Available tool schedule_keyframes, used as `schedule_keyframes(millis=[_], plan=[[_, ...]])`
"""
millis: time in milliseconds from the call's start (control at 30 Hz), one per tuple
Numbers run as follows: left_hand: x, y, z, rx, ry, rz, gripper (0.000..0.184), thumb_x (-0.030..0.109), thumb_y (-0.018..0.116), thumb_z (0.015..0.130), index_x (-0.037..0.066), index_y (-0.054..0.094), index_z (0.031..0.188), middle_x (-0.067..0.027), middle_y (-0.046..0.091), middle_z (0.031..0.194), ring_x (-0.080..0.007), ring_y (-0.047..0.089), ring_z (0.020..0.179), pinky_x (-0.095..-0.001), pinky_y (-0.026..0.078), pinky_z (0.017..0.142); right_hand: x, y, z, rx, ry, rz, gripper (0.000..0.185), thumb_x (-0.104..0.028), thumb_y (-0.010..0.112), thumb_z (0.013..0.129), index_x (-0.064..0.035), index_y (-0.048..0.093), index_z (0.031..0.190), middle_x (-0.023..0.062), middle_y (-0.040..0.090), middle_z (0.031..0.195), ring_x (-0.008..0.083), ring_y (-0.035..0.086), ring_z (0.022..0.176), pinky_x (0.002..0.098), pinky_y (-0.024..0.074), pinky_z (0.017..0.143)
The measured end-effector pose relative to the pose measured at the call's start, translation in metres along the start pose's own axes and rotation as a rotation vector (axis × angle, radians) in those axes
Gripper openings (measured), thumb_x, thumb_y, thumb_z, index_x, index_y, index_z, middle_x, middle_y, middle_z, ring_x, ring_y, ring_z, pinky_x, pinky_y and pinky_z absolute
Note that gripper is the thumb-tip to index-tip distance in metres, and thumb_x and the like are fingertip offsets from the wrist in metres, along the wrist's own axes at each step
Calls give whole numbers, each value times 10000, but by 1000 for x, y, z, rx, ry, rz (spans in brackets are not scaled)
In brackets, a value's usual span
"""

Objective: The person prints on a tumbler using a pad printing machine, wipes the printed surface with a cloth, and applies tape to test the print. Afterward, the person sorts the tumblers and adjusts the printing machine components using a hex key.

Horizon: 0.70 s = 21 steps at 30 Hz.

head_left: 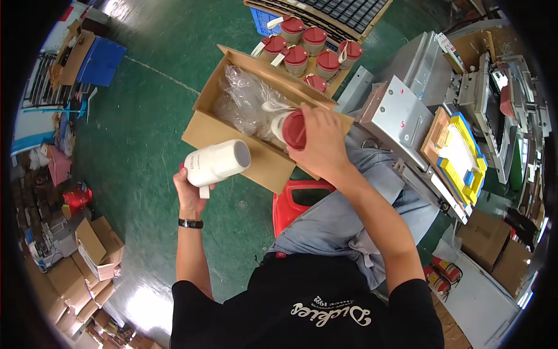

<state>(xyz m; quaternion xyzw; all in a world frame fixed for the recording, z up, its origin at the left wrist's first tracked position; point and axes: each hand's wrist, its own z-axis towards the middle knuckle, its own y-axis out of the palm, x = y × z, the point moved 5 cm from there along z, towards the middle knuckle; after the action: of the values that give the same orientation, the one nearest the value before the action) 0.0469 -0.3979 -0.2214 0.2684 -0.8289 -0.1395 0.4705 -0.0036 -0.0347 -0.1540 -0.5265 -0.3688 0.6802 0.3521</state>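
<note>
My left hand grips a white tumbler by its lid end. The tumbler is tipped sideways, its grey base facing right, with small print on its side and a pale strap hanging below. My right hand is closed around the red lid of a second white tumbler with a pale strap loop. That one is over the right part of an open cardboard box. Crumpled clear plastic bags lie inside the box.
Several red-lidded tumblers stand on a board behind the box. A metal machine with a yellow and blue fixture is at the right. A red stool stands below the box, and cartons pile up at the left.
</note>
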Motion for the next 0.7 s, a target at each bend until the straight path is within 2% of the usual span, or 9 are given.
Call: schedule_keyframes(millis=[133,200,300,367,533,633,700], plan=[[-30,-13,-27,131,-86,-14,589,445,606,929,115,577,1417,-182,694,1258,-291,689,733,-325,532,440,-13,-42,-34,11,22,78,875,-264,891,698,-14,527,1453,173,619,1318,369,594,1194,456,450,1071],[-57,-31,-38,97,-219,-155,627,472,602,937,60,577,1409,-173,740,1142,-274,682,654,-299,508,435,-27,-71,-54,42,-62,137,868,-278,886,710,-29,513,1453,166,600,1332,353,571,1212,467,431,1084],[-73,-23,-37,187,-265,-222,602,475,597,942,90,584,1405,-170,742,1108,-274,664,617,-284,483,417,-37,-103,-88,17,-29,206,904,-236,911,676,-28,512,1460,161,600,1364,359,573,1233,468,428,1102],[-87,-15,-31,269,-318,-299,578,478,591,948,119,591,1401,-167,745,1075,-274,646,579,-270,458,398,-38,-118,-106,16,83,341,927,-169,927,639,-18,514,1455,170,597,1371,357,588,1224,459,458,1084],[-94,25,15,80,-238,-224,593,503,579,961,94,596,1390,-159,749,1068,-265,638,566,-266,427,378,-40,-153,-145,127,221,344,940,-131,929,626,-5,508,1457,179,596,1368,355,606,1204,445,496,1052],[-95,28,24,65,-163,-221,573,483,565,981,73,601,1378,-147,751,1089,-250,647,600,-277,410,367,-46,-162,-157,150,223,360,945,-129,930,628,-2,503,1461,186,595,1369,358,611,1196,439,508,1041],[-75,6,4,159,-69,-243,541,456,559,1000,79,587,1386,-141,757,1137,-242,698,678,-252,445,375,-47,-170,-165,154,225,378,949,-127,932,630,2,499,1464,193,595,1370,361,616,1189,434,519,1030]])
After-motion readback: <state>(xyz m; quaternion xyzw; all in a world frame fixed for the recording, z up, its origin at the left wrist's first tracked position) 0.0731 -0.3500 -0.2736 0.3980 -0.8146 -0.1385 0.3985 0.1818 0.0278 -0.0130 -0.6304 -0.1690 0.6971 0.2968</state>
